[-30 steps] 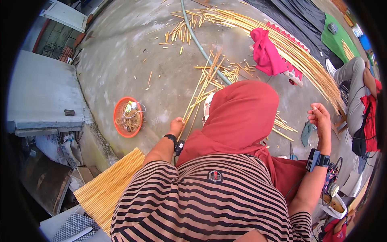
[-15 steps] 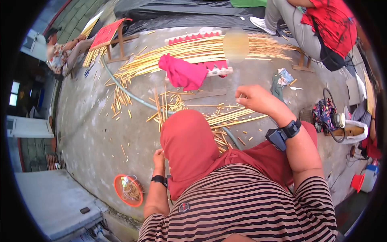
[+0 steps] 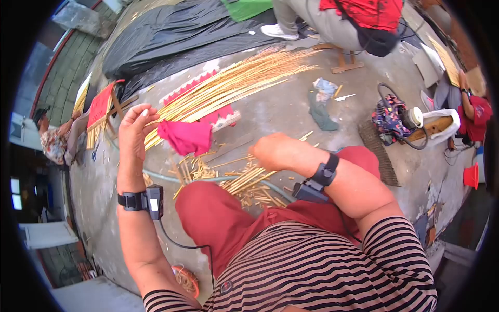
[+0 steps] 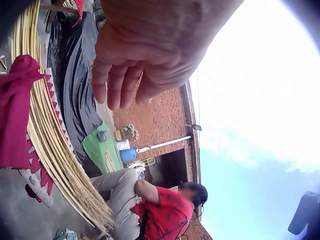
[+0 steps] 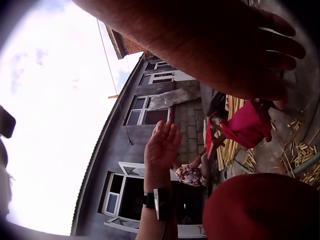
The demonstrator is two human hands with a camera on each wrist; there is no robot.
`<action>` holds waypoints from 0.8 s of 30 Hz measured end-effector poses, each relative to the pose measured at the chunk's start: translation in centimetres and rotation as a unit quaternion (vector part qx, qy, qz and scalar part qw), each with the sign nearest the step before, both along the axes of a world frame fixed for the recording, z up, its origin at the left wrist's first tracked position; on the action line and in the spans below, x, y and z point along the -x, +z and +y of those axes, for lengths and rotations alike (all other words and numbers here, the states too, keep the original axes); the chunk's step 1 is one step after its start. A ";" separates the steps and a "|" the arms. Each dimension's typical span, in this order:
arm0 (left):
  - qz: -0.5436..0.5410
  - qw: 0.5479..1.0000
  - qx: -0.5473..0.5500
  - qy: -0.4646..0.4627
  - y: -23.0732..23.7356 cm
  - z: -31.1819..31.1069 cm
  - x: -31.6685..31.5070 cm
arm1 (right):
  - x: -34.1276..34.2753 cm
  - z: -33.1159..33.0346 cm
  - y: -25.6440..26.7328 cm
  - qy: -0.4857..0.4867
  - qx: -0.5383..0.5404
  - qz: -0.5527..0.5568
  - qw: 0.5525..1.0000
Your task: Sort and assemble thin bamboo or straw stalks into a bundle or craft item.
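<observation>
My left hand (image 3: 135,130) is raised at the left in the head view, fingers loosely bent and holding nothing. In the left wrist view the same hand (image 4: 150,55) hangs over the scene with its palm showing. Forward of my lap, my right hand (image 3: 278,152) hovers above the floor. Its fingers (image 5: 282,45) are spread and hold nothing in the right wrist view. Below it lie thin tan stalks (image 3: 248,182). A magenta cloth (image 3: 184,138) drapes near a long bundle of stalks (image 3: 228,93), which rests across a red-and-white support.
A hose (image 3: 156,175) crosses the littered floor. Black sheeting (image 3: 156,44) lies at the back. A person in red and grey (image 3: 338,26) sits behind the stalks, another person (image 3: 54,140) at far left. An orange basket (image 3: 192,283) stands low left, a floral bag (image 3: 390,119) at right.
My left hand has let go of the stalks it held and risen at the left. My right hand has come down and inward. The head view has swung round toward the bundle.
</observation>
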State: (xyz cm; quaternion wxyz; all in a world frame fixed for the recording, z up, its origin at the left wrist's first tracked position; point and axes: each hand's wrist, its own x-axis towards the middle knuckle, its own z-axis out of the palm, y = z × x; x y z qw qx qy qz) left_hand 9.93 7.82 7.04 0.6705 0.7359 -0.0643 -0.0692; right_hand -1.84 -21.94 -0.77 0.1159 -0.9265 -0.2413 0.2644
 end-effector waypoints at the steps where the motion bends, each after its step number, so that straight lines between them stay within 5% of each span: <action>1: 0.000 1.000 -0.023 -0.018 0.0 -2.2 -1.1 | 0.1 -0.2 -0.2 0.007 -0.016 -0.008 1.000; 3: 0.005 0.991 -0.135 -0.022 -2.4 -5.5 -4.3 | 0.6 -0.7 0.5 0.008 -0.040 -0.019 0.999; 5: -0.020 0.963 -0.260 -0.068 -10.2 -5.0 -11.1 | 1.4 -1.1 0.2 0.003 -0.078 -0.096 0.992; 6: -0.164 0.939 -0.291 -0.084 -15.8 -4.0 -14.4 | 1.3 -0.6 -1.0 -0.002 -0.063 -0.096 0.993; 9: -0.303 0.807 -0.504 -0.055 -16.3 -8.3 -11.0 | 2.1 -0.8 0.5 0.005 -0.059 -0.069 0.996; 12: -0.271 0.778 -0.566 -0.027 -17.8 -9.9 -9.3 | 2.8 -0.5 0.5 -0.004 -0.077 -0.070 0.995; 15: -0.352 0.770 -0.532 0.001 -18.7 -9.9 -8.8 | 3.0 -0.7 0.5 0.027 -0.057 -0.041 0.997; 17: -0.294 0.787 -0.542 0.017 -17.8 -9.8 -8.6 | 3.6 -1.0 -1.0 0.001 -0.117 -0.074 0.990; 20: -0.373 0.717 -0.587 0.041 -16.8 -8.5 -8.5 | 3.4 -0.8 -0.2 -0.013 -0.083 -0.033 0.996; 24: -0.330 0.716 -0.614 0.042 -17.8 -8.0 -9.0 | 2.9 -0.3 0.0 -0.004 -0.032 0.016 0.999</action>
